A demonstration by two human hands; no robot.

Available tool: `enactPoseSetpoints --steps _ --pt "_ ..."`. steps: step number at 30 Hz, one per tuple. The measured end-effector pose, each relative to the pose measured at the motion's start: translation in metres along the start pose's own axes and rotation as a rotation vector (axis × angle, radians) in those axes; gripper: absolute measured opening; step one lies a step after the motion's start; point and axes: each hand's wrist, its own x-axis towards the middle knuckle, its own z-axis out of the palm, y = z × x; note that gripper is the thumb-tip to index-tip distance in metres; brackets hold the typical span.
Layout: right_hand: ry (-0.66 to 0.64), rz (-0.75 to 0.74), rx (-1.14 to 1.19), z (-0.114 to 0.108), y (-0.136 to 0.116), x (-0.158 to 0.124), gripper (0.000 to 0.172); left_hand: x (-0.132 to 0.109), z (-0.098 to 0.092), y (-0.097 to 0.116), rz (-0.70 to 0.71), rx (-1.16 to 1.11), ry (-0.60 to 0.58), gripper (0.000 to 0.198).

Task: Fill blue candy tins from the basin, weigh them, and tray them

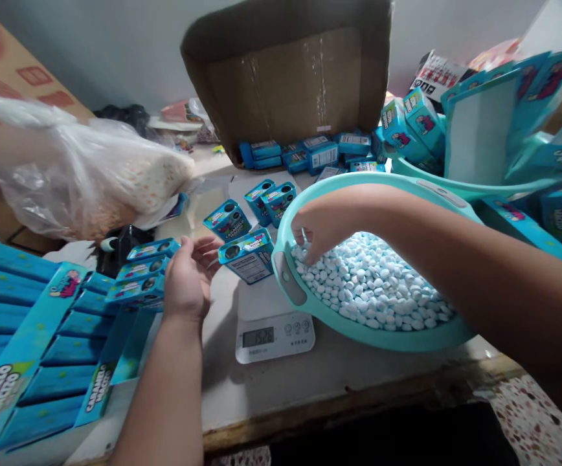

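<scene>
My left hand point(191, 275) is open, palm turned inward and fingers stretched toward a small blue candy box point(249, 257). That box, with a round hole in its top, stands on a white digital scale point(275, 340) reading about 1526, decimal point unclear. My right hand point(327, 220) reaches into a turquoise basin point(353, 329). Its thumb and fingers are apart, their tips among pale blue-white candies point(382, 285); whether any are held is hidden. Behind the scale stand several similar boxes point(227, 220). More small boxes point(140, 275) are grouped left of my left hand.
Flat blue display cartons point(28, 336) fill the left side. A clear bag point(96, 168) of pale pieces sits behind them. An open cardboard box point(291, 84) lies on its side at the back, blue boxes at its mouth. Another turquoise basin point(460, 189) with cartons is at right.
</scene>
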Motion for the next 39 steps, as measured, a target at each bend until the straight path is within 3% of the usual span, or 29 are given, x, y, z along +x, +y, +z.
enactPoseSetpoints --steps 3,14,24,39 --pt "-0.156 -0.015 -0.050 -0.003 -0.002 -0.001 0.041 0.000 -0.001 0.001 0.001 -0.002 0.002 0.039" --pt "-0.227 -0.010 -0.066 -0.006 -0.007 -0.004 0.034 -0.001 -0.004 0.001 0.019 0.016 -0.035 0.035" --pt "-0.161 -0.023 -0.062 -0.009 -0.004 -0.008 0.022 -0.001 -0.004 0.001 0.036 0.034 -0.045 0.034" --pt "-0.042 -0.044 -0.033 -0.007 -0.001 -0.006 0.022 -0.003 -0.004 0.004 0.045 0.034 -0.039 0.034"
